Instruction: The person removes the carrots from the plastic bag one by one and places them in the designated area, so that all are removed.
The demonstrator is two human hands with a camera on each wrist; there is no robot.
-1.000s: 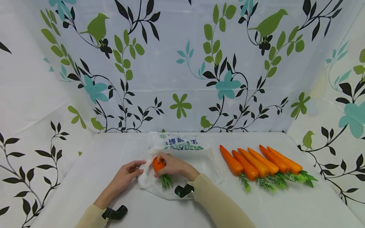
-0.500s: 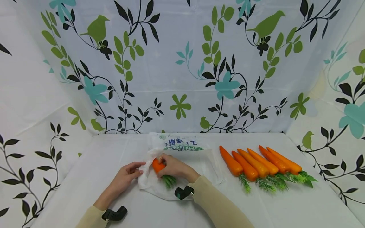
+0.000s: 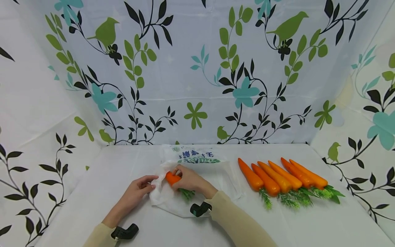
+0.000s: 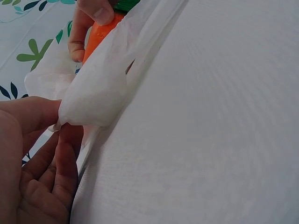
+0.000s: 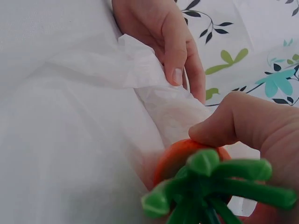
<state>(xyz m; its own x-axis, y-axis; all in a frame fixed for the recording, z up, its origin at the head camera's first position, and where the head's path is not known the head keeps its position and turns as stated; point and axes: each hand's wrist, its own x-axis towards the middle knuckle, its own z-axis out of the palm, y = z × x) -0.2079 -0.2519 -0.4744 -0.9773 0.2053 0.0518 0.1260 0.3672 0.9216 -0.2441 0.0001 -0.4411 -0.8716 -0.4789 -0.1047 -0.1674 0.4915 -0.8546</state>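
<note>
My right hand (image 3: 190,179) grips an orange carrot (image 3: 172,178) with green stems (image 5: 205,186), thumb pressed on its thick end. The carrot's tip points into the mouth of a white plastic bag (image 3: 213,175) and is hidden by the film. At the bag's left edge, my left hand (image 3: 139,188) pinches the thin plastic between thumb and fingers, as the left wrist view shows. There the bag's rim (image 4: 96,93) stands raised beside the carrot.
Several orange carrots (image 3: 271,176) with leafy green tops lie in a row to the right of the bag on the white table cloth (image 3: 148,226). A patterned curtain (image 3: 197,68) hangs behind the table. Blue and green print (image 3: 197,154) marks the bag's far end.
The carrot in my right hand has turned slightly, its green stems swinging to the right. My left hand stays at the bag's edge.
</note>
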